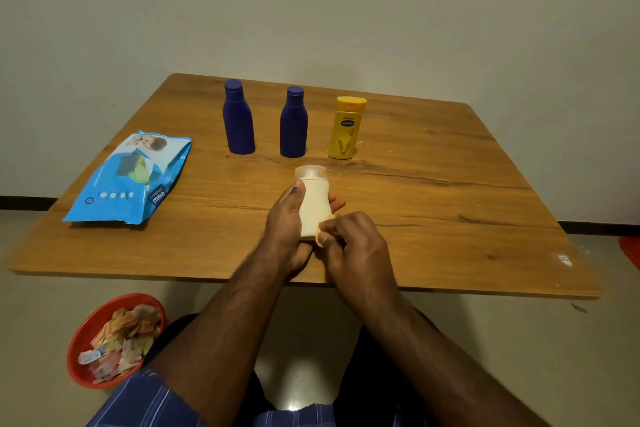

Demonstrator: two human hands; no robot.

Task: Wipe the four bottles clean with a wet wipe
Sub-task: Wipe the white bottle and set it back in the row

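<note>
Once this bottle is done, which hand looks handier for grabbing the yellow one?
Probably the right hand: the yellow bottle stands on its side of the table, and the left hand holds the wrapped bottle.

You've got a wooden table (433,191) with a dark crack running through the grain on its right half and a small white scuff near the near-right corner. Down on the floor (52,322) at your near left sits a red bowl (81,340) full of crumpled scraps and wrappers. There's a plain pale wall (311,3) behind the table, with a dark baseboard (27,202) along the bottom.
</note>
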